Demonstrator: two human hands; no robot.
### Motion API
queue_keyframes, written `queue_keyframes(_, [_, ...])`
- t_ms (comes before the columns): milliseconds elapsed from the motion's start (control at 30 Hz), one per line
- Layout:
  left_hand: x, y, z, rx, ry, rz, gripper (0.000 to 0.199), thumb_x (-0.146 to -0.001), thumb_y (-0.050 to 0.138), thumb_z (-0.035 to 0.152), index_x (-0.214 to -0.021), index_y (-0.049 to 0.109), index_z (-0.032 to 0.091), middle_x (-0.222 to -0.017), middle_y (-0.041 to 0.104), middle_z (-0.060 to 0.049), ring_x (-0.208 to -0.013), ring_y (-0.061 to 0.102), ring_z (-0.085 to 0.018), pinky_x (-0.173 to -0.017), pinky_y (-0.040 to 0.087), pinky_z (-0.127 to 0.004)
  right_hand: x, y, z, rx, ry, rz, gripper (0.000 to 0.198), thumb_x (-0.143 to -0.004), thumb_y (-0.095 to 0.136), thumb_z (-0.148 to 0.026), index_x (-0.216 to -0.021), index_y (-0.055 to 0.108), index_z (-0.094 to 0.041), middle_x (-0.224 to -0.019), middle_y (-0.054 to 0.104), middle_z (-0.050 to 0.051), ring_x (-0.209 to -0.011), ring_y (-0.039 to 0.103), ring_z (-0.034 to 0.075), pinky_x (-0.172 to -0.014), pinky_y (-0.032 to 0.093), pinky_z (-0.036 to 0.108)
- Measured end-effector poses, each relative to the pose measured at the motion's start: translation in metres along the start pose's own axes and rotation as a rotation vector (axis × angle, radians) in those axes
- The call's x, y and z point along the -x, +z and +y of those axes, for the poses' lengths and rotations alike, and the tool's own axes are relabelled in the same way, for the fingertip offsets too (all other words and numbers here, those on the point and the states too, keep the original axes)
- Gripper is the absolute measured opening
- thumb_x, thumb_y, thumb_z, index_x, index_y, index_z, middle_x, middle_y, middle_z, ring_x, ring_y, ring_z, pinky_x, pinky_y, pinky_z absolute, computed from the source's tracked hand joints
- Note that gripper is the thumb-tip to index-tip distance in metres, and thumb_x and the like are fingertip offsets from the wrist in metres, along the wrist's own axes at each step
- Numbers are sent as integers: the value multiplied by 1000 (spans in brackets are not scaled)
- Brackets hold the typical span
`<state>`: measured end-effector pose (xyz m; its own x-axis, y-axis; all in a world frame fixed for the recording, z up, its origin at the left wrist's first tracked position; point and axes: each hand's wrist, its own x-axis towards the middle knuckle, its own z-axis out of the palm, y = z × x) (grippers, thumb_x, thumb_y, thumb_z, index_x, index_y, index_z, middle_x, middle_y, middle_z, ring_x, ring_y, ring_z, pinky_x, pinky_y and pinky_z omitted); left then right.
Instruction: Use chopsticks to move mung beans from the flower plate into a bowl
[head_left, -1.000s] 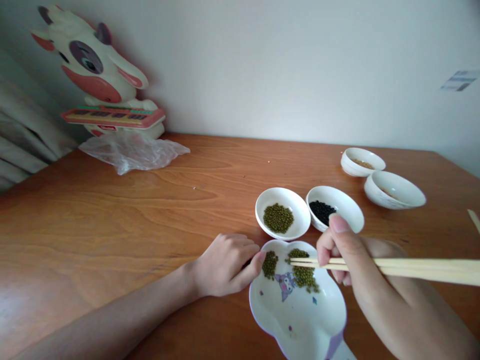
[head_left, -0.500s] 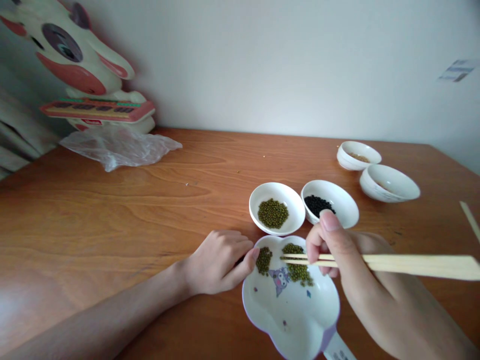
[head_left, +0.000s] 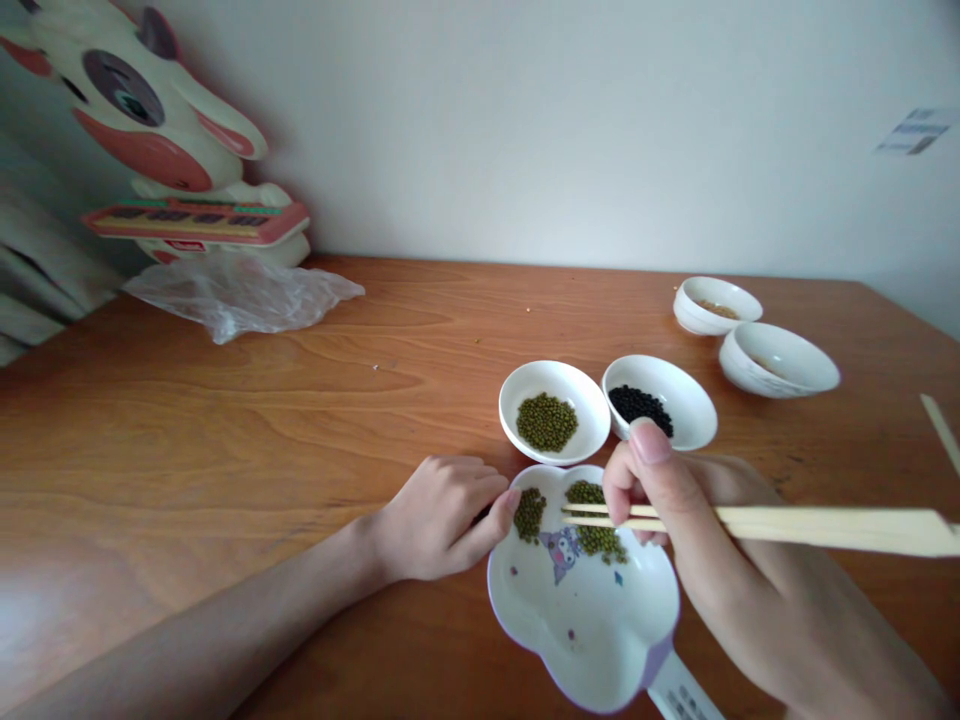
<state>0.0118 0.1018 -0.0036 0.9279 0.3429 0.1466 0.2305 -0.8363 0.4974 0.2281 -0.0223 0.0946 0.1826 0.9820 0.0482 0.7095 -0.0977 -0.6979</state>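
Note:
My right hand (head_left: 697,500) pinches a pair of pale wooden chopsticks (head_left: 825,528). Their tips lie close together over green mung beans (head_left: 600,541) in a white flower-shaped dish (head_left: 592,650) with a lilac rim, a cartoon figure and a handle. A second, smaller heap of mung beans (head_left: 530,515) sits in the dish's upper left lobe. Whether a bean is between the tips I cannot tell. My left hand (head_left: 446,520) grips the dish's left rim, thumb on the edge, the other fingers curled and partly hidden. Just behind the dish stands a white bowl (head_left: 555,372) with mung beans.
Right of it is a bowl (head_left: 694,400) of black beans. Two more white bowls (head_left: 806,365) (head_left: 686,315) stand farther back right. A clear plastic bag (head_left: 247,295) lies below a cow-shaped toy keyboard (head_left: 202,220) at the back left. A pale stick (head_left: 941,430) lies at the right edge.
The chopsticks and my right hand have shifted very slightly left and up. My left hand keeps its place on the rim, and the bean heaps look the same.

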Motion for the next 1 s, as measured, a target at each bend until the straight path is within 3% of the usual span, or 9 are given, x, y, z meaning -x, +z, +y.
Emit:
queue_keyframes(433, [0,1,-1,-18,31,20,42,-112,31,33,-78,51,20,-75,62,-2,-68,54,-16,-66,37,-32,0,-2,-2,-8,-33,-3,63,-110,30,-61,-68,57,-22,-60,63,-1,-56,57,14,-57,35,32])
queue_keyframes(1000, [0,1,-1,24,18,15,41,-112,31,33,-78,48,20,-74,60,-1,-66,51,-15,-65,35,-32,-2,1,0,-1,16,-12,65,-108,32,-66,-66,56,-23,-55,57,-3,-56,55,13,-57,33,33])
